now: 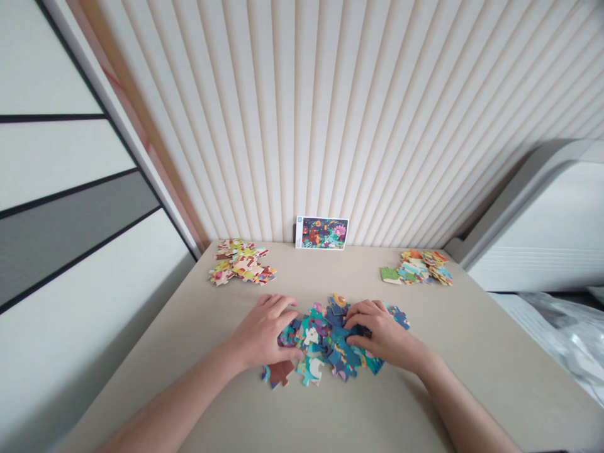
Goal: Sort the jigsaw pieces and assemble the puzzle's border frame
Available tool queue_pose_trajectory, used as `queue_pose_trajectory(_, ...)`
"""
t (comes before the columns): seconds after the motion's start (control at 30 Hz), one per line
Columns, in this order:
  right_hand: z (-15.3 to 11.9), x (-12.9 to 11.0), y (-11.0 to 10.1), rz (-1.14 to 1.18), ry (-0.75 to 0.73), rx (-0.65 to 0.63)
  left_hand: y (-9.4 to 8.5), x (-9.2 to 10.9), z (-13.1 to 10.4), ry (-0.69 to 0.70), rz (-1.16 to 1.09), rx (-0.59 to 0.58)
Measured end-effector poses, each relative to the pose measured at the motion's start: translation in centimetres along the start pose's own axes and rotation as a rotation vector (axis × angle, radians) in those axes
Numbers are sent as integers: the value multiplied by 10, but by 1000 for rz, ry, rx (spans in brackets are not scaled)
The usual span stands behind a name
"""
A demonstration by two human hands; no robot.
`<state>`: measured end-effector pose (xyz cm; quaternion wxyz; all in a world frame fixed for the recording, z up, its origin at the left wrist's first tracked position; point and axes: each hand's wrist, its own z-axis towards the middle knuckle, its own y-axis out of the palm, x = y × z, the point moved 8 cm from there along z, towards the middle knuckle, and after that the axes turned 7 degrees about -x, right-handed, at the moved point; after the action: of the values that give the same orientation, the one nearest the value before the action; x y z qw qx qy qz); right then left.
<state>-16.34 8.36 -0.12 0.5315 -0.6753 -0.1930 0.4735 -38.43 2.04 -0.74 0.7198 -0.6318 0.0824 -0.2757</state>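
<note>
A loose pile of blue and teal jigsaw puzzle pieces [337,343] lies on the table in front of me. At its left edge rests my left hand [271,330], thumb and fingers spread apart around the outer pieces. My right hand [375,330] lies over the pile's right side, its curved fingers apart and touching dark blue pieces. Neither hand visibly grips a piece. Close below my left hand is a brown puzzle piece [282,372], and beside it a teal piece with a white crescent [311,370]. Pieces under both palms are hidden.
A picture card [325,233] leans upright against the pleated wall [278,126]. Pink and yellow puzzle pieces [243,263] are heaped at the table's back left, orange and green ones [418,267] at the back right. Clear plastic wrapping [566,333] lies beyond the table's right edge.
</note>
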Motion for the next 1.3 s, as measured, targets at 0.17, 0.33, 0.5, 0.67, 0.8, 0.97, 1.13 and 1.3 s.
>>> queue_pose_trajectory(0.17, -3, 14, -4, 241, 97, 43, 2, 7, 1, 37, -27, 3)
queue_pose_trajectory(0.33, -10, 63, -25, 394, 278, 341, 2, 11, 2, 36, -34, 16)
queue_pose_trajectory(0.5, 11, 128, -41, 339, 390, 475, 7, 9, 3, 43, -33, 28)
queue_pose_trajectory(0.67, 55, 158, -37, 242, 426, 385, 10, 5, 3, 26, -32, 8)
queue_pose_trajectory(0.8, 77, 157, -35, 138, 419, 351, 9, 4, 3, 26, -39, 7)
queue_pose_trajectory(0.97, 84, 149, -36, -2, 422, 331, 9, 5, 3, 47, -48, 34)
queue_pose_trajectory(1.13, 69, 134, -47, -76, 404, 365, 9, 6, 3, 51, -44, 33)
queue_pose_trajectory(1.3, 11, 125, -61, -39, 353, 411, 6, 7, 3, 38, -42, 9)
